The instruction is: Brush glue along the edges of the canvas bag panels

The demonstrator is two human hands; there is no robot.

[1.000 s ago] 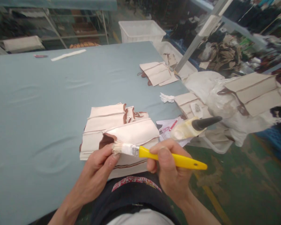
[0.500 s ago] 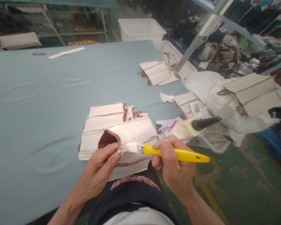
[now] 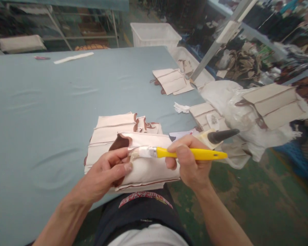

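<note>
My right hand (image 3: 188,160) is closed round the yellow handle of a paintbrush (image 3: 195,153), held level. Its bristles touch the brown-trimmed edge of a cream fabric piece (image 3: 151,167) with brown seams. My left hand (image 3: 110,171) pinches that piece at the edge, thumb on top, and its brown lining shows in a gap. Beneath and behind it lies a stack of similar cream pieces (image 3: 113,121) on the blue-green table (image 3: 53,102). Just beyond my right hand is a pale bottle with a black nozzle (image 3: 220,136), partly hidden by the hand.
More cream pieces (image 3: 170,80) lie at the table's right edge, near a metal post (image 3: 215,48). Plastic bags (image 3: 233,99) with another cream piece (image 3: 277,104) on top stand to the right. A white bin (image 3: 155,34) is behind the table, and a pale strip (image 3: 73,58) lies at the back.
The brush has moved slightly up and left along the edge. My left hand has shifted its hold, and the held piece has turned, with its brown opening raised.
</note>
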